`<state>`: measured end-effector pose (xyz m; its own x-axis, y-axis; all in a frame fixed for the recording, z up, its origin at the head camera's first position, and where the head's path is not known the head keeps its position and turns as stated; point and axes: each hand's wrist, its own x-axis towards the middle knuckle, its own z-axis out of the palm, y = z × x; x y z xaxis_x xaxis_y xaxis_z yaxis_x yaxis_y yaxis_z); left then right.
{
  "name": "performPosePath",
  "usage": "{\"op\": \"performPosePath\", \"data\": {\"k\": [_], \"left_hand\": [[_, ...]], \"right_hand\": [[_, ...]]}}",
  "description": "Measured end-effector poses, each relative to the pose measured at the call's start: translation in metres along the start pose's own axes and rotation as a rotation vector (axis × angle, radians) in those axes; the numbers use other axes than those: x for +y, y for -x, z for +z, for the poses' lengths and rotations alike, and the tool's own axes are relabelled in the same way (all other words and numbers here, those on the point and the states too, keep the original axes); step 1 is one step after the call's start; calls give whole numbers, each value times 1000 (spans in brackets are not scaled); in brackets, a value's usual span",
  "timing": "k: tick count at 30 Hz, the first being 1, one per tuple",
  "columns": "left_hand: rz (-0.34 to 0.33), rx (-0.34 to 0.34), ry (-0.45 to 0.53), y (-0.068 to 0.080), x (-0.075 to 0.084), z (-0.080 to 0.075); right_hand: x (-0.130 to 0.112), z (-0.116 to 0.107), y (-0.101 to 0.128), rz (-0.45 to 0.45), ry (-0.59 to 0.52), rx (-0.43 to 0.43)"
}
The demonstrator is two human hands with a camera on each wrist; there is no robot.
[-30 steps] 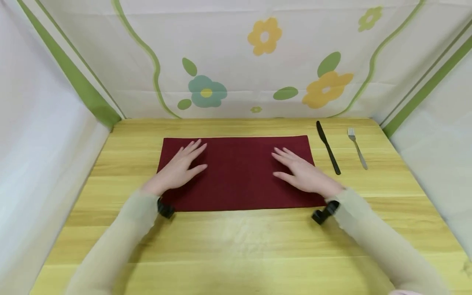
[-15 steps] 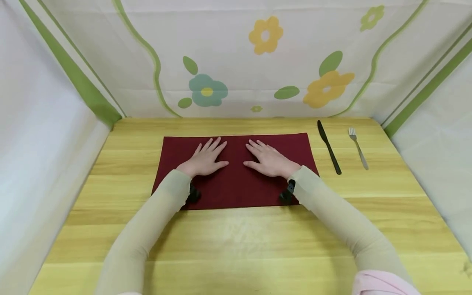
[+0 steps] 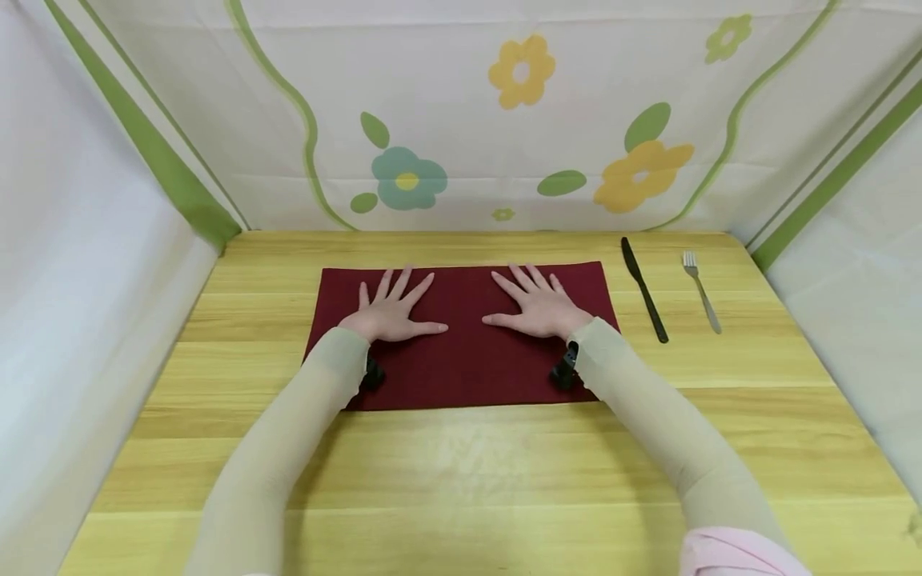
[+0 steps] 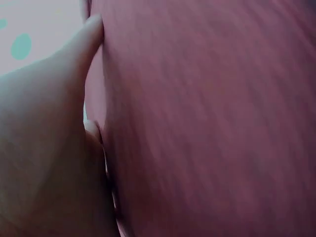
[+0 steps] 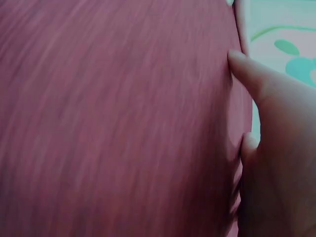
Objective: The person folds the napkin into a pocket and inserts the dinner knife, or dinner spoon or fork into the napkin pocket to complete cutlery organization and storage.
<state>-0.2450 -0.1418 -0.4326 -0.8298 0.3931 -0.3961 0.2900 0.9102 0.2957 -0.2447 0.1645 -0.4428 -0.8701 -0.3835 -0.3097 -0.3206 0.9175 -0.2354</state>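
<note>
Head view: a dark red cloth [image 3: 468, 336] is lying flat as a wide rectangle on the wooden table [image 3: 461, 472], nearer the far edge than the near one. The left hand [image 3: 392, 312] is resting palm down on the cloth's left half, fingers straight and spread, gripping nothing. The right hand [image 3: 539, 308] is mirroring it on the right half, likewise flat, spread and holding nothing; the two thumbs are pointing toward each other with a strip of bare cloth between them. Both fingertips are lying close to the cloth's far edge. The wrist views are showing only blurred red fabric [image 4: 207, 118] [image 5: 118, 118] filling the picture, with each palm pressed against it.

To the right of the cloth, apart from it, a black knife [image 3: 643, 290] and a silver fork [image 3: 700, 290] are lying side by side, untouched.

Progress, as judged: the cloth appears spread and is being smoothed flat. No corner is lifted, so any further folding, and any handling of the cutlery, is not yet begun.
</note>
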Motion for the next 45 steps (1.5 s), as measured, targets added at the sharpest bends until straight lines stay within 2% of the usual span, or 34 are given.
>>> {"op": "performPosePath", "data": {"k": [4, 8, 12, 15, 19, 27, 30, 33, 36, 40, 45], "left_hand": [[-66, 19, 32, 11, -18, -3], [-105, 38, 52, 19, -43, -5], [-136, 51, 36, 20, -65, -4], [-140, 51, 37, 19, -77, -3], [-120, 51, 54, 22, -85, -5], [-85, 70, 51, 42, -104, -16], [-72, 70, 41, 46, -107, -19], [-71, 89, 28, 45, -103, -21], [-35, 147, 34, 42, -89, -27], [70, 251, 44, 28, -57, -36], [200, 324, 68, -3, -13, -33]], "right_hand": [[15, -5, 11, 15, -34, 16], [44, -4, 16, 58, -51, 23], [76, -4, 24, 122, -66, 29], [87, -8, 33, 146, -81, 45], [83, -13, 41, 125, -94, 63], [60, -8, 39, 74, -80, 54], [57, -8, 39, 57, -89, 59], [59, -6, 40, 44, -88, 81], [64, -8, 46, 15, -122, 137], [68, -17, 68, 16, -212, 208], [70, -24, 107, 55, -317, 203]]}}
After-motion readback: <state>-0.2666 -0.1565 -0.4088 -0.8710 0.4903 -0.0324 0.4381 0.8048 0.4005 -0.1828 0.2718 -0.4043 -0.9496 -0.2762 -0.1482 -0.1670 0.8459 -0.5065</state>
